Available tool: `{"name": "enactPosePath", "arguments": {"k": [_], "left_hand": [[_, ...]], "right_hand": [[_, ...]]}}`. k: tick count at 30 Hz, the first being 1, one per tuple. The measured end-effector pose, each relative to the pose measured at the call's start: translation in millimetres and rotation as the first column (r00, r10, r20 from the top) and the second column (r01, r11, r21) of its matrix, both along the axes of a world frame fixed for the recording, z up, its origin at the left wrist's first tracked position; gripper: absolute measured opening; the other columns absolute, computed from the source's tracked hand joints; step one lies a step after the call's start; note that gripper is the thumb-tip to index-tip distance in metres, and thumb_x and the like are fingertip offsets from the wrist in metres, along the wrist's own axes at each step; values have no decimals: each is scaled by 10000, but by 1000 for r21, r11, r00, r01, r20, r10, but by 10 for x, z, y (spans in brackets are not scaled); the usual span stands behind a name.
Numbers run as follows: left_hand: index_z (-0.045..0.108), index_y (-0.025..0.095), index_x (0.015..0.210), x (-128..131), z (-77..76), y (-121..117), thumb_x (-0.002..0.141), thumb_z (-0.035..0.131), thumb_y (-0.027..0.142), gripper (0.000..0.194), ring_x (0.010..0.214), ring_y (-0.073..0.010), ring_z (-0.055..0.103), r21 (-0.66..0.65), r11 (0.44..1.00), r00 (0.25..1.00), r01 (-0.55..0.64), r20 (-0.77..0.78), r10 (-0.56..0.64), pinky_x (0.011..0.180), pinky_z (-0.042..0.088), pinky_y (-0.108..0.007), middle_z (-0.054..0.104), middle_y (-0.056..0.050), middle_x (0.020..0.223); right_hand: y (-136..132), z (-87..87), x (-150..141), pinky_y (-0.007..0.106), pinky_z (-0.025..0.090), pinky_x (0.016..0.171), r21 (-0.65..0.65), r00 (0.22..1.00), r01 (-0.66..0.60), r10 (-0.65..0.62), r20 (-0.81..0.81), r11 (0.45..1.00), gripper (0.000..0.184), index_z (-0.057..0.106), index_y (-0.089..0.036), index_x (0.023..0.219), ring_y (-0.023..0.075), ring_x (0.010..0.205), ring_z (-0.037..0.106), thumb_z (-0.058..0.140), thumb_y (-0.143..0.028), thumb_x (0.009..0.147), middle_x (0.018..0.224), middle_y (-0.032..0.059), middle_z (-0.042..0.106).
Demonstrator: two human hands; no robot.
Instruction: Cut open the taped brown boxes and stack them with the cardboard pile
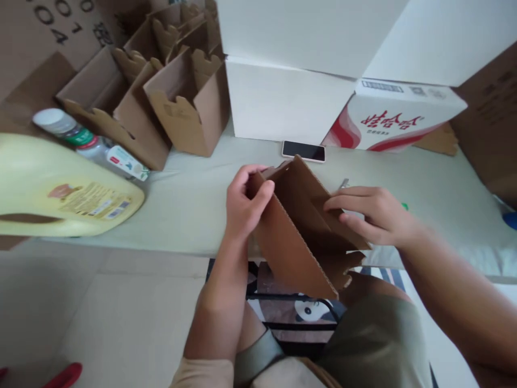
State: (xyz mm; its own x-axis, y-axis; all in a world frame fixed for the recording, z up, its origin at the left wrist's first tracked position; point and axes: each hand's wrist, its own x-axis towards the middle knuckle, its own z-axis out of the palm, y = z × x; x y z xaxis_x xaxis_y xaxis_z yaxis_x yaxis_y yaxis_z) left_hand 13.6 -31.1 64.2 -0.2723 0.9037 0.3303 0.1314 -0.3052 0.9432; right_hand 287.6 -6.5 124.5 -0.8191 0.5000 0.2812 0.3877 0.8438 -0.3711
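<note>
A small brown cardboard box (291, 242) is tilted in front of me above my lap, its open side facing up toward me. My left hand (248, 202) grips its far left edge, thumb over the rim and fingers curled behind. At the right wall my right hand (369, 213) pinches the cardboard edge between thumb and fingers. A small metallic piece (344, 183) shows just beyond the right fingers; I cannot tell whether they touch it. A notched flap (347, 269) sticks out at the box's near right end.
Several folded cardboard boxes (177, 116) stand back left. Beside them are a large yellow jug (72, 186) and a clear bottle (91, 141). A phone (304, 151) lies before white boxes (283, 102). A red-and-white carton (398, 116) stands right on the pale cloth (186, 215).
</note>
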Motion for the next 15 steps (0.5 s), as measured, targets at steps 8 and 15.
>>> {"name": "enactPosePath", "arguments": {"k": [8, 15], "left_hand": [[647, 231, 816, 98, -58, 202, 706, 547, 243, 149, 783, -182, 586, 45, 923, 924, -381, 57, 379, 722, 484, -303, 626, -4, 773], [620, 242, 800, 157, -86, 235, 709, 477, 329, 191, 804, -221, 630, 201, 880, 902, -431, 80, 424, 762, 515, -357, 661, -41, 795]], "right_hand": [[-449, -220, 213, 462, 605, 1061, -305, 977, 42, -103, -189, 952, 875, 523, -294, 1561, 374, 1359, 659, 560, -851, 888, 1546, 173, 605], [-481, -495, 72, 385, 644, 923, -276, 906, 219, -300, -298, 936, 408, 616, -315, 1337, 270, 1144, 753, 729, -445, 967, 1339, 107, 716]]}}
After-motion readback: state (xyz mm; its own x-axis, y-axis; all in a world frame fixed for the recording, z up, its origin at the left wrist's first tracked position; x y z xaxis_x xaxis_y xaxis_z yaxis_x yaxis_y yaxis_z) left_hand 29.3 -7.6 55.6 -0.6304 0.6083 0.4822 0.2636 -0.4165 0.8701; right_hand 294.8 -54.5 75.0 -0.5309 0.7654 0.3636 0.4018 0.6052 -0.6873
